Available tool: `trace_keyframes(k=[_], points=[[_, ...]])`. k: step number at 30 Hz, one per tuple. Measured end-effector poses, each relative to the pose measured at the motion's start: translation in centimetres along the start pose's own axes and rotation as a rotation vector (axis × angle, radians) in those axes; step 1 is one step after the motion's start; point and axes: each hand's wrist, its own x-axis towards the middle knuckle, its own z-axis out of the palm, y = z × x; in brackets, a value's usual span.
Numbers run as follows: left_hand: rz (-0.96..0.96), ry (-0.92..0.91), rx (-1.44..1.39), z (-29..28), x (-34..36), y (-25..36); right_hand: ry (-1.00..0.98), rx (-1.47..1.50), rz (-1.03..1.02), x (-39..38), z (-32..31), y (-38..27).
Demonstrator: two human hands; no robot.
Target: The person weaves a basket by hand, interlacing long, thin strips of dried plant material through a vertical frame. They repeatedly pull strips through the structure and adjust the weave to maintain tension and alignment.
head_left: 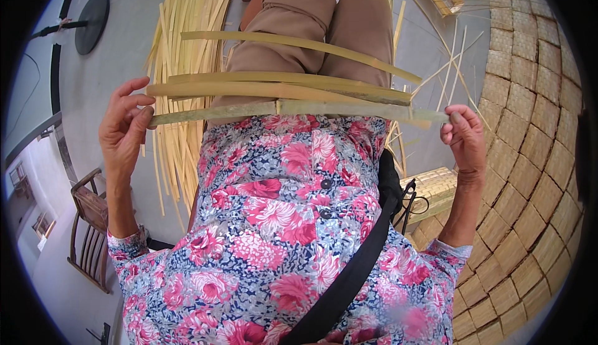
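A greenish bamboo strip with a node near its middle stretches across my lap, held at both ends. My left hand pinches its left end between thumb and fingers. At the other end, my right hand has thumb and fingers closed on the strip's tip. Just beyond it, a wider yellowish strip lies across my thighs, its left end close to my left fingertips. Behind that are another strip and, farther up my legs, a single curved strip.
Long pale bamboo strips lie in a heap on the floor at left. Stacked woven pieces fill the right side. A woven piece sits near my right elbow. A wooden chair stands at left, with a round black base beyond.
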Motion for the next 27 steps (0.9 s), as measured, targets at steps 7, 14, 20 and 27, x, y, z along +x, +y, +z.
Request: trace_keyframes(k=[7, 14, 20, 27], points=[[0.271, -0.005, 0.185, -2.3, 1.8, 2.0, 0.045, 0.286, 0.013, 2.5, 1.1, -2.4], [0.275, 0.125, 0.162, -4.4, 6.9, 3.9, -0.164, -0.042, -0.159, 2.7, 1.1, -2.4], [0.464, 0.189, 0.261, -5.4, 10.4, 9.5, -0.094, -0.71, -0.517, 2.6, 2.1, -2.9], [0.915, 0.423, 0.432, -7.9, 15.7, 17.5, 0.015, -0.919, -0.987, 2.2, 5.0, -7.0]])
